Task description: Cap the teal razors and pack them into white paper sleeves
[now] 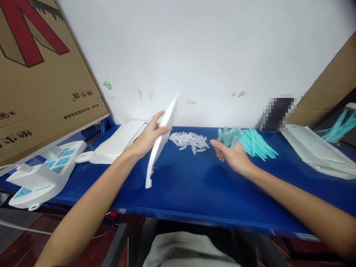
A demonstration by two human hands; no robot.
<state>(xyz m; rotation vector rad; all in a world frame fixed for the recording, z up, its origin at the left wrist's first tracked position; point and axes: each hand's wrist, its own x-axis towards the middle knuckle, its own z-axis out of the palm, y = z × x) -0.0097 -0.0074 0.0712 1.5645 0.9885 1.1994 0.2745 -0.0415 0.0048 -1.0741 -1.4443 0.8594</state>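
My left hand (151, 136) holds up a flat white bag (159, 146), seen nearly edge-on and tilted, with its thumb on the near face. The bag's top end is blurred. In my right hand (235, 154) is a closed grip on a bundle of teal sticks (228, 135) whose upper ends look pale and translucent. Between the hands, a loose pile of small whitish translucent pieces (189, 140) lies on the blue table (189, 193). Just right of my right hand lies a heap of teal sticks (257, 144).
More white bags (118, 142) lie at the left, near a white power strip (59, 168) with plugs in it. At the right are other white bags (319, 152) and a clear container with teal sticks (342, 126). A large cardboard box (50, 81) leans at the left.
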